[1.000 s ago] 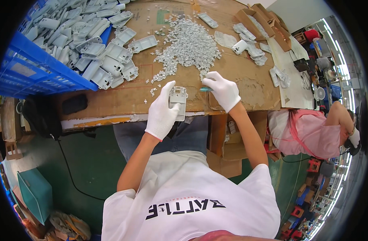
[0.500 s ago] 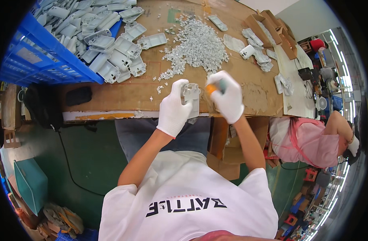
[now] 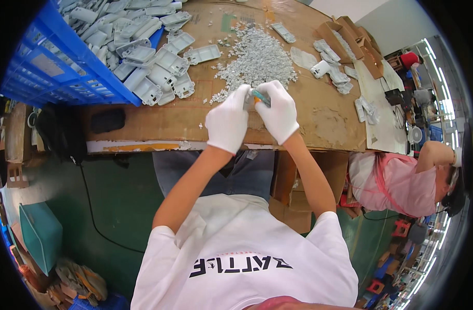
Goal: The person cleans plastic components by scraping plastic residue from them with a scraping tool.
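My left hand [image 3: 227, 120], in a white glove, is closed with its back turned up. The white plastic housing it held half a second ago is now hidden behind the glove. My right hand [image 3: 279, 112], gloved too, grips a small tool with a teal and orange handle [image 3: 262, 98]; its working end cannot be made out. The fingertips of both hands meet over the cardboard-covered table, at the near edge of a heap of small whitish pieces [image 3: 260, 59].
To the left, a blue crate [image 3: 66, 72] stands beside a large pile of white plastic housings [image 3: 169, 62]. A dark pouch [image 3: 107, 120] lies near the front edge. Wrapped white parts [image 3: 327, 59] and cardboard boxes [image 3: 342, 41] occupy the right side. A person in pink [image 3: 386, 181] is at the right.
My right hand has come leftward with the tool to meet my left hand. The left hand has rolled over and risen slightly, covering the housing.
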Demonstrator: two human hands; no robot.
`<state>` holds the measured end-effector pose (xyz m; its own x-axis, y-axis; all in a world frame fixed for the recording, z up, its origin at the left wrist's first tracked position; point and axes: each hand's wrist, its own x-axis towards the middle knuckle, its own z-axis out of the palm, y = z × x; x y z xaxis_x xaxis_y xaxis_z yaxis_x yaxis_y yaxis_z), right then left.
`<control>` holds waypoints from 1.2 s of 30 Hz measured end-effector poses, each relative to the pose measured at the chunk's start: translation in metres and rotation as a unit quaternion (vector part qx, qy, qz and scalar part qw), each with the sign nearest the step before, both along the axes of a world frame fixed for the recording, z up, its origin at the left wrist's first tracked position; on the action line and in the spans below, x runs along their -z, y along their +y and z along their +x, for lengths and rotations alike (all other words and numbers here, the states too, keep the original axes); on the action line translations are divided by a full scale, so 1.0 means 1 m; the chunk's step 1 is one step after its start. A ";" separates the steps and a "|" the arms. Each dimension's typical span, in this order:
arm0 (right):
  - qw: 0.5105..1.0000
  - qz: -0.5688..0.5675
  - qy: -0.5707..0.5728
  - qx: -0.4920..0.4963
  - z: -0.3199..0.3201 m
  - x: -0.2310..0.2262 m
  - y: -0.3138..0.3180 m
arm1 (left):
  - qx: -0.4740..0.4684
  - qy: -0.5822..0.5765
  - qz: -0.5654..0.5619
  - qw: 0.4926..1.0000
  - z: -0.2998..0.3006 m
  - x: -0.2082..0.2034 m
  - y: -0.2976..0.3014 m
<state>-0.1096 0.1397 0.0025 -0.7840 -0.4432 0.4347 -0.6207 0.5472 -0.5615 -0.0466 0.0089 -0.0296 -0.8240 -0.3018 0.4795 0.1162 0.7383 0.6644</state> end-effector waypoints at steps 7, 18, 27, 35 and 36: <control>0.998 -0.031 -0.041 0.047 -0.040 0.019 0.009 | 0.016 0.068 -0.402 0.913 -0.059 -0.007 -0.039; 0.993 -0.100 0.022 0.067 -0.027 0.020 0.014 | 0.149 0.091 -0.486 0.856 -0.098 -0.034 -0.093; 0.973 -0.193 -0.118 0.055 -0.025 0.003 -0.008 | 0.103 0.019 0.015 0.994 -0.084 -0.027 -0.081; 0.996 -0.048 0.076 0.026 -0.005 -0.026 -0.031 | 0.116 -0.003 0.226 0.967 -0.026 -0.036 -0.028; 0.996 -0.045 0.075 0.024 -0.002 -0.030 -0.027 | 0.113 -0.003 0.229 0.967 -0.023 -0.036 -0.024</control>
